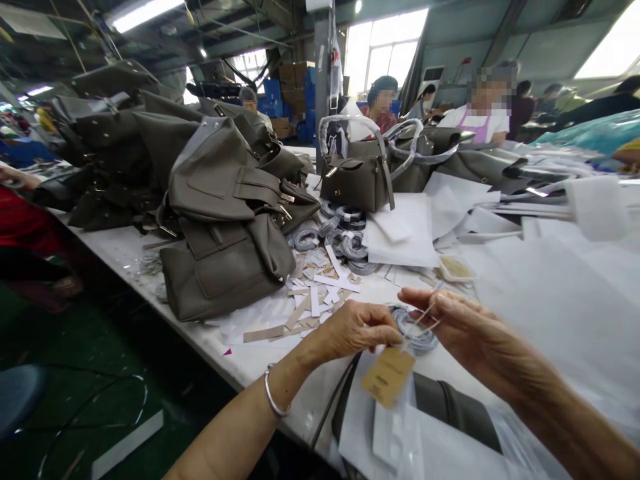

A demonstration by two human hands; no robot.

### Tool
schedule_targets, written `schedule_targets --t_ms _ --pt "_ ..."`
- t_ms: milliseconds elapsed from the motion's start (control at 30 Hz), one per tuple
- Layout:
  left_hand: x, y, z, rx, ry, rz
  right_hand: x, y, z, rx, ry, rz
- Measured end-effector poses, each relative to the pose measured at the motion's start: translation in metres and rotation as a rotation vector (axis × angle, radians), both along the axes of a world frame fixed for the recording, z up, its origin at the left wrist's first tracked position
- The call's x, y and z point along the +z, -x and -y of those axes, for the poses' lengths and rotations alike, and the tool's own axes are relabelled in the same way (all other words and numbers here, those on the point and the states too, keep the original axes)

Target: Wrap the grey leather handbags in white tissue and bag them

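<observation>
A tan hang tag [389, 375] dangles on a thin pale string below my hands. My left hand [357, 327], with a silver bangle on its wrist, pinches the string close to the tag. Two strands of that string [426, 317] stretch across to my right hand [457, 320], whose fingers are closed on the far end of the loop. Behind the string lies a coil of grey wrapped strap [417, 337]. Under the tag, a dark grey-brown leather bag [457, 407] lies partly covered by white sheets and clear plastic; its far side is hidden.
Grey-brown bags [230, 267] are heaped at the left, with one upright handbag [357, 177] behind. Paper strips [310, 300], coiled straps [350, 243], a small tray [457, 268] and white sheets [560, 280] cover the table. Several people [483, 110] sit beyond.
</observation>
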State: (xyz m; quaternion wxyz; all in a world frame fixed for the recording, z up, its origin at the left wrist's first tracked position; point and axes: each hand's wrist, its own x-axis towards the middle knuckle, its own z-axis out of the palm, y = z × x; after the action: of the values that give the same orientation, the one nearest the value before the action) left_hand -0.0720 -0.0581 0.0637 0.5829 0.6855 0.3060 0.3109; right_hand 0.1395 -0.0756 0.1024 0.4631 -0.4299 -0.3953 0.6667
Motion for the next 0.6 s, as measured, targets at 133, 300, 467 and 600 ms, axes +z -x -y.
schedule_targets --t_ms 133,300,467,600 --pt "-0.017 0.005 -0.012 0.086 -0.050 -0.231 0.000 -0.014 -0.005 -0.062 0.120 -0.150" --pt "-0.046 0.011 -0.031 0.262 -0.025 -0.506 -0.007 -0.023 -0.010 0.102 0.105 0.310" --pt "-0.049 -0.004 -0.029 0.253 -0.019 -0.572 -0.038 -0.008 -0.021 0.380 0.060 0.979" --pt "-0.050 -0.012 -0.028 0.269 0.058 -0.551 -0.056 0.010 -0.026 0.542 0.011 1.286"
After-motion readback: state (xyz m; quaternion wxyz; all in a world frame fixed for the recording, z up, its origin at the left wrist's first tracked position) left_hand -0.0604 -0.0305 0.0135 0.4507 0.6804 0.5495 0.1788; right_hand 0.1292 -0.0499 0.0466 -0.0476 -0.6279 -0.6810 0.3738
